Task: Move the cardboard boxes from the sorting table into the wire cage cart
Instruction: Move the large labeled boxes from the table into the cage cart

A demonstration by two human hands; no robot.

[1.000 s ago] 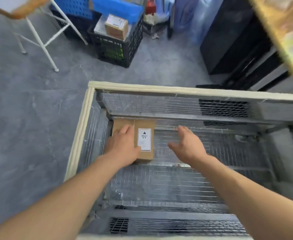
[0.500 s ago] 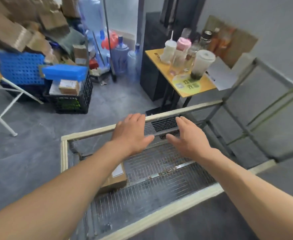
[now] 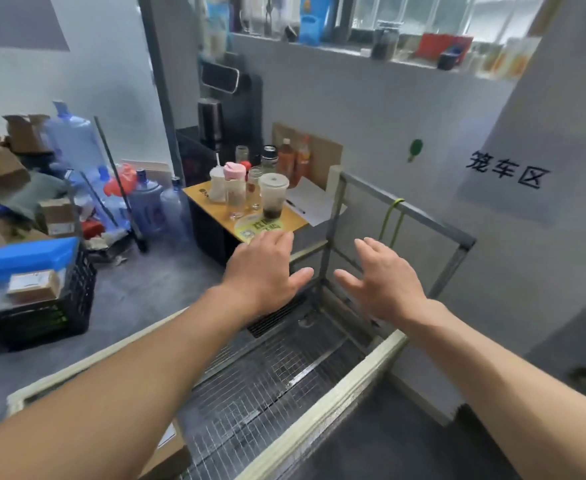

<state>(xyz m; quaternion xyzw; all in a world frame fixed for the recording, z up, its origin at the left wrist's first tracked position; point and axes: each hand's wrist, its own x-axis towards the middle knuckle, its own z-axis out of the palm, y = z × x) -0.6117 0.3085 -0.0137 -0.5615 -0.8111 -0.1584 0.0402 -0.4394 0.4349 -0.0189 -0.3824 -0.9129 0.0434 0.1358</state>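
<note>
I count two hands, the left hand [image 3: 263,275] and the right hand [image 3: 385,278]. There is one wire cart [image 3: 336,386] with one cardboard box [image 3: 170,455] inside, one small box [image 3: 33,285] in one black crate [image 3: 59,313], one yellow table [image 3: 194,194] and two brown bottles [image 3: 286,159].

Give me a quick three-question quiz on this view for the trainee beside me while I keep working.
1. True or false: the left hand and the right hand are both open and hold nothing.
2. The cardboard box, partly hidden by the left forearm, lies: A) in the wire cage cart; B) on the window ledge; C) on the floor.
3. Fill in: the cups stand on a ___ table top.

Key: 1 true; 2 A; 3 yellow.
</note>
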